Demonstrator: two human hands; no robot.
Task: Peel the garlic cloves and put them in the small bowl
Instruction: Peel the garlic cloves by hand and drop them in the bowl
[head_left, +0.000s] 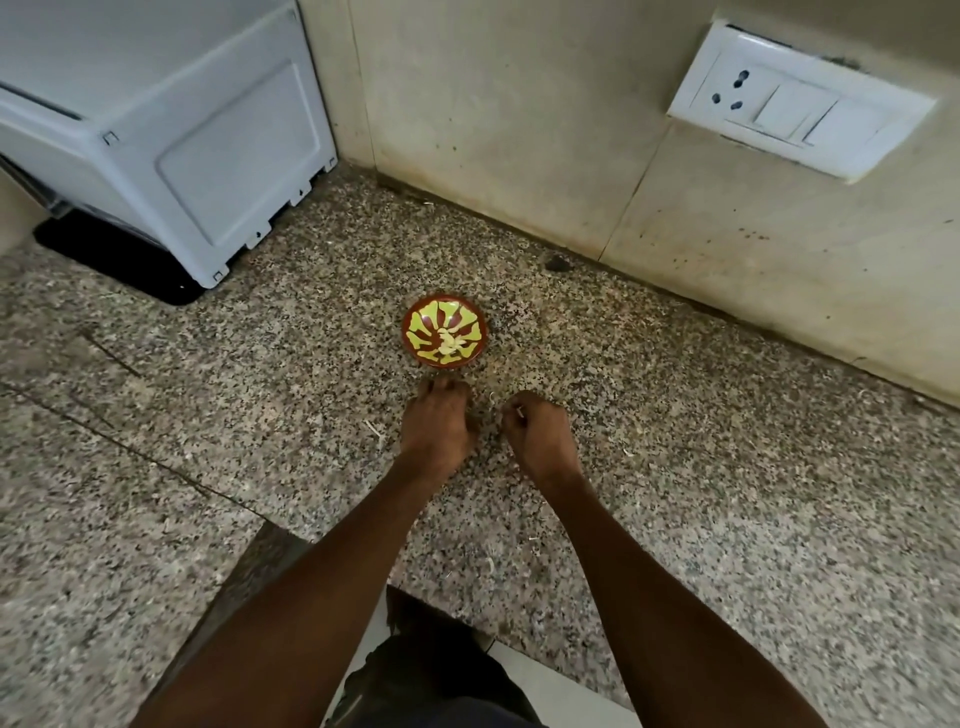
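Observation:
A small red-brown bowl (415, 343) with a yellow-green pattern stands on the speckled granite counter (727, 467). Several pale peeled garlic cloves (451, 343) lie inside it. Just in front of the bowl, my left hand (436, 431) is palm down with its fingertips bent onto the counter. Whatever is under those fingers is hidden. My right hand (537, 434) is a little to the right, fingers curled. It pinches a small pale piece of garlic (519, 411) at its fingertips. The two hands are close together but apart.
A white appliance (171, 135) on a black base sits at the back left. The tiled wall (519, 130) with a white socket and switch plate (800, 98) runs behind the bowl. Thin garlic skin scraps (374, 428) lie scattered on the counter. The counter's front edge (561, 660) is near my body.

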